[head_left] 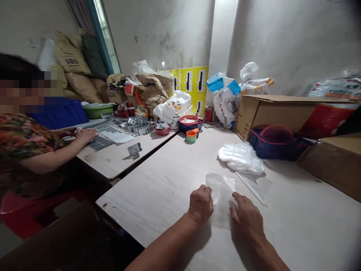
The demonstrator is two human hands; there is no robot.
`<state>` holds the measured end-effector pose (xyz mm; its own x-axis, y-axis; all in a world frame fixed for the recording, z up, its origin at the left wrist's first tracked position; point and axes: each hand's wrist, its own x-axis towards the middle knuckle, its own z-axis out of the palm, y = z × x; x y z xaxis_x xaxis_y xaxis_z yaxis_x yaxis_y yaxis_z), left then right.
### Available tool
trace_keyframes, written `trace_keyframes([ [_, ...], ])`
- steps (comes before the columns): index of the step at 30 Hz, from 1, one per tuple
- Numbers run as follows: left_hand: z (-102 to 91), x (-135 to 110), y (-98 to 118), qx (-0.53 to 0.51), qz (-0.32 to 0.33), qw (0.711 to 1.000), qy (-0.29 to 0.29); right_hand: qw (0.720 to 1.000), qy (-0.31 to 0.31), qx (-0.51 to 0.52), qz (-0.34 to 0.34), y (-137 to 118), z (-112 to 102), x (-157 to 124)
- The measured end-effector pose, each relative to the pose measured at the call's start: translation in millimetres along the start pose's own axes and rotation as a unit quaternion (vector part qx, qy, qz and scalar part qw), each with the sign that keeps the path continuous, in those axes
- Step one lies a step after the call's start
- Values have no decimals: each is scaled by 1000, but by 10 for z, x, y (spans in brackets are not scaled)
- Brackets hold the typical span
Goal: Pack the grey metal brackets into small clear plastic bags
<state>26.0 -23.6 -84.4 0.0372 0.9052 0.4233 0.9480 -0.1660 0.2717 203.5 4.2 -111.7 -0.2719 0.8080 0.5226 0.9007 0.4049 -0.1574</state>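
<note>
A clear plastic bag [221, 195] lies flat on the pale wooden table [293, 222], and my left hand [200, 205] and my right hand [245, 218] sit at its two side edges. The fingers of both hands curl down onto the film, seemingly pinching it. Beyond my right hand lies a second clear plastic sheet [255, 187]. Behind that sits a white heap of folded plastic [241, 158], which does not touch either hand.
A co-worker's hand [86, 135] rests on grey sheet parts on a separate table to the left. Small baskets and cups stand at the far table corner. An open cardboard box [270, 114] and a blue crate [278, 145] stand to the right, with sacks against the wall.
</note>
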Motion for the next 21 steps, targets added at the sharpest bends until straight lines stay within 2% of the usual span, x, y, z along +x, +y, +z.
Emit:
trace_keyframes([
  [4, -90, -30, -144, 21, 33, 998, -45, 998, -53, 25, -34, -18, 26, -21],
  [9, -230, -213, -440, -17, 17, 994, -102, 985, -118, 110, -68, 126, 18, -20],
  [11, -252, -286, -529, -58, 13, 993, -102, 982, -111, 143, -51, 171, -18, -13],
  [13, -241, -328, -583, -90, 16, 991, -99, 983, -80, 164, -11, 118, -88, 16],
  [15, -206, -329, -608, -104, 19, 990, -96, 978, -63, 199, 15, -77, -183, 99],
  [17, -169, -302, -618, -110, 21, 989, -98, 962, -88, 258, -5, -417, -263, 273],
  [19, -157, -276, -618, -120, 28, 987, -106, 932, -130, 334, -54, -865, -276, 551],
  [21, -183, -276, -616, -136, 35, 983, -118, 889, -174, 416, -76, -1370, -175, 909],
])
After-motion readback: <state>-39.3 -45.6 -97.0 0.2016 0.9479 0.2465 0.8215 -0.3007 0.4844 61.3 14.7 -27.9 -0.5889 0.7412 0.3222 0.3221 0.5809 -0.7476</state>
